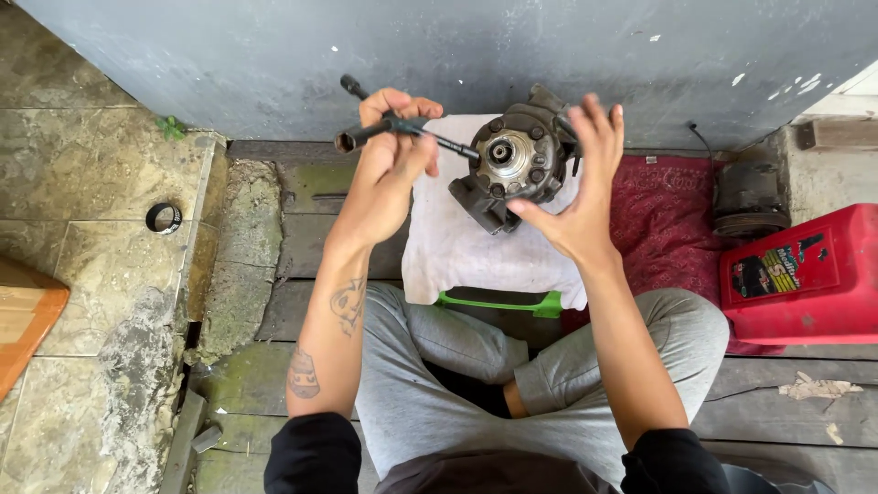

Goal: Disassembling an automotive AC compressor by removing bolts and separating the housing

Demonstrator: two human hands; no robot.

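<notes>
A grey painted wall point(229, 55) fills the top of the frame, with weathered wooden planks point(786, 430) below it and mottled stone paving point(82, 165) down the left side. A person sits cross-legged at the bottom centre in grey trousers point(439, 402).

At the right edge stands a red plastic container point(814, 284); on its near face is a slanted rectangular label point(776, 267), mostly red with dark and yellow patches. A dark red patterned cloth point(663, 229) lies beside it, right of centre, and a white cloth point(457, 247) lies at the centre, its near edge over a bright green plastic piece point(501, 301).

Above the white cloth, in the upper middle, is a dark grimy metal compressor-like part with a round bolted face and shiny hub point(512, 160). The right hand point(576, 197) is spread open against its right side, fingers up behind it and thumb under its face. The left hand point(389, 169) is closed around the handle of a black T-shaped socket wrench point(398, 128), whose shaft reaches right to the part's face.

A dark round pulley-like part point(748, 197) sits at the upper right, and a small black ring point(164, 218) lies on the paving at left.
</notes>
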